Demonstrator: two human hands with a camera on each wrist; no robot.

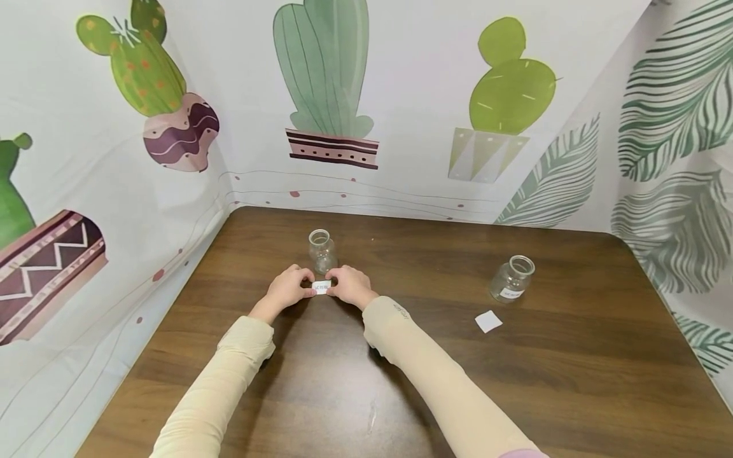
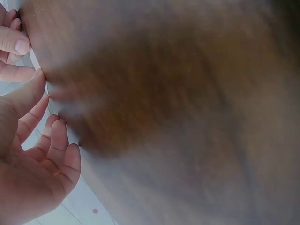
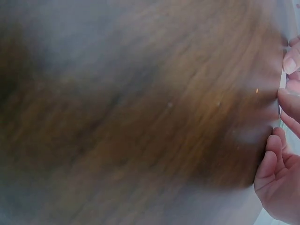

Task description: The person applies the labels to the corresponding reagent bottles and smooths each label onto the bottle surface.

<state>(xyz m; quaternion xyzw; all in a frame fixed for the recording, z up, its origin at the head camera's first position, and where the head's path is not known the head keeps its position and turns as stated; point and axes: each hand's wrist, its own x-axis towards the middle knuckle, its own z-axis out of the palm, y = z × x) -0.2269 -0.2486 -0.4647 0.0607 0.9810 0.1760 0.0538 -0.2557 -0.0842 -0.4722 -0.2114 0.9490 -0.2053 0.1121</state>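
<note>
I see left hand (image 1: 289, 287) and right hand (image 1: 350, 285) pinching opposite ends of the printed label (image 1: 321, 288), presumably to keep it taut, just in front of a glass jar (image 1: 323, 253), second jar (image 1: 508, 280) and white square (image 1: 488, 321) well off right.

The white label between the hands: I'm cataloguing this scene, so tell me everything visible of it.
The white label is a small, thin, paper-like rectangle bearing dark printed characters too small to read. Its printed face shows to the head camera. The left hand pinches its left end, the right hand its right end. It is on the near side of an open glass jar, above or on the wood-grain table; contact with either is unclear.
</note>
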